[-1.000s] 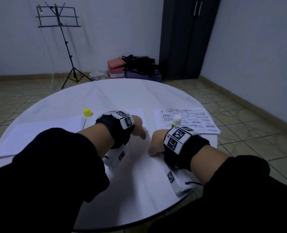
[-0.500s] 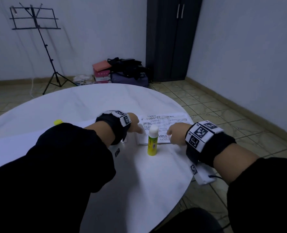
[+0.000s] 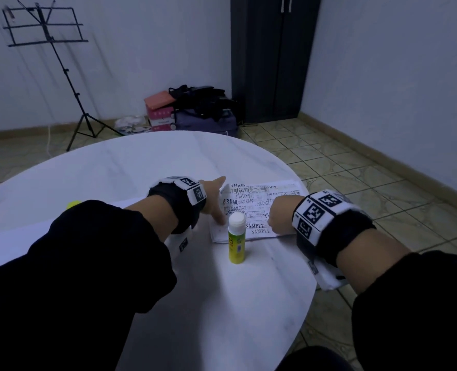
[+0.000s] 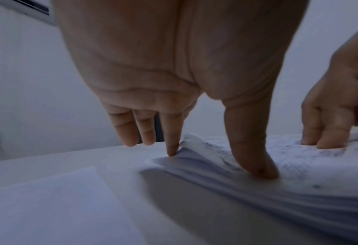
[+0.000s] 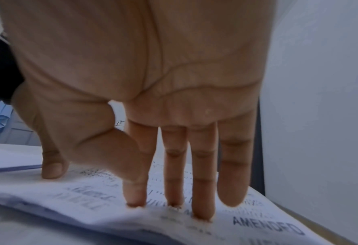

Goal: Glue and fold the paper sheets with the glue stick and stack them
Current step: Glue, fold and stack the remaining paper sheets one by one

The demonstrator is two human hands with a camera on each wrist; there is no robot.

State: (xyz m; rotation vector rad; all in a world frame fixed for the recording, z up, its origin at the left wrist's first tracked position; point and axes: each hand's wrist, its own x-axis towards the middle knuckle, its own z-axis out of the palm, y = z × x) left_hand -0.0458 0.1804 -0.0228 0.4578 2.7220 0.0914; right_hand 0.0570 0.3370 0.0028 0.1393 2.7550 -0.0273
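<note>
Dim bluish light, soft shadows, wide-angle bending at edges, blurred wrist close-ups.

The printed paper sheets (image 3: 259, 204) read "AIR MAIL", "SAMPLE" and "AMENDED".

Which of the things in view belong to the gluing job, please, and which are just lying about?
Job: printed sheets, glue stick, yellow cap, blank sheets, left hand and right hand pressing the printed sheets.

Lying about: music stand, boxes, bags, wardrobe.
</note>
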